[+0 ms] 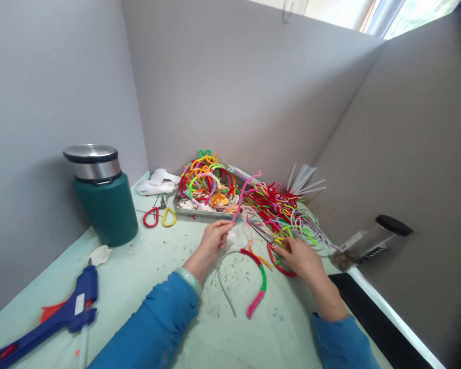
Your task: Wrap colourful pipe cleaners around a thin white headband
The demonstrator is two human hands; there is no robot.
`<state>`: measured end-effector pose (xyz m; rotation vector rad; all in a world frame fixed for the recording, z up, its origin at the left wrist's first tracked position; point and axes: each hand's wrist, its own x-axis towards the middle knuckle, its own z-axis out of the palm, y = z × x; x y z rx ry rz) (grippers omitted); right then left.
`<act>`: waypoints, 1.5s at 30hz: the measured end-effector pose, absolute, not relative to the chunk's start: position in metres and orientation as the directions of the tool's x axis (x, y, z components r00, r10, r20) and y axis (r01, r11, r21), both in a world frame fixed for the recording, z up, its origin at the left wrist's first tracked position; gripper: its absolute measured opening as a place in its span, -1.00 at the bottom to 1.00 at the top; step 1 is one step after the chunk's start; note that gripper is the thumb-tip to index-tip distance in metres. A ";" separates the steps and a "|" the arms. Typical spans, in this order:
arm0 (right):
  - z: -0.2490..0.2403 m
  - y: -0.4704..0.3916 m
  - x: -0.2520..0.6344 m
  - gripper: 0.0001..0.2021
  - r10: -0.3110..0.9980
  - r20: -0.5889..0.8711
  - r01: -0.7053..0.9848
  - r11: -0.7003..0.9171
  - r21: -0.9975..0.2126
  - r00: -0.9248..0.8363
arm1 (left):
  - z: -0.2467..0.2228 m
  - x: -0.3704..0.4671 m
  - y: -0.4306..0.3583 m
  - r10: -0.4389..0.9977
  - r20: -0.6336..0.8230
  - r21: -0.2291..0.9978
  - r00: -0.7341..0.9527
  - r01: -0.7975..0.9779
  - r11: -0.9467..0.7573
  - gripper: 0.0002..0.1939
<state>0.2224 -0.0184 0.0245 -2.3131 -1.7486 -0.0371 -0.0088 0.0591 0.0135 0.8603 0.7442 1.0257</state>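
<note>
My left hand (215,237) pinches the lower end of a pink pipe cleaner (244,190), which rises in a curve with its tip bent to the right. To the right, my right hand (298,254) is closed on the handles of a pair of scissors (264,233) with a red and a yellow handle, its blades pointing up and left. Between and below my hands a headband (264,279) lies on the table; its right half is wrapped in red, green and pink, and its left half is bare grey.
A tray (200,210) holds colourful wrapped headbands. Loose pipe cleaners (280,205) are heaped right of it. Another pair of scissors (162,210), a green flask (109,210) and a blue glue gun (77,305) are at left. A clear jar (363,243) lies at right.
</note>
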 end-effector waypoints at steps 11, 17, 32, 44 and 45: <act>0.019 -0.025 0.240 -0.66 0.970 0.128 0.957 -0.176 -0.229 0.209 | 0.008 -0.008 0.064 0.949 -0.111 0.862 0.295 -0.447 0.239 -0.73; 0.018 -0.029 0.255 -0.49 0.979 0.156 0.812 -0.014 -0.584 0.129 | 0.006 -0.008 0.066 0.952 -0.107 0.863 0.286 -0.449 0.232 -0.73; 0.014 -0.029 0.186 -0.62 0.870 0.480 0.929 0.262 -0.261 -0.110 | 0.013 -0.008 0.063 0.951 -0.124 0.842 0.284 -0.477 0.252 -0.75; 0.013 -0.031 0.189 -0.61 0.873 0.471 0.955 0.233 -0.182 -0.123 | 0.012 -0.008 0.064 0.955 -0.102 0.856 0.279 -0.464 0.227 -0.74; 0.013 -0.031 0.189 -0.61 0.871 0.474 0.954 0.238 -0.181 -0.127 | 0.011 -0.008 0.064 0.956 -0.101 0.859 0.275 -0.461 0.223 -0.74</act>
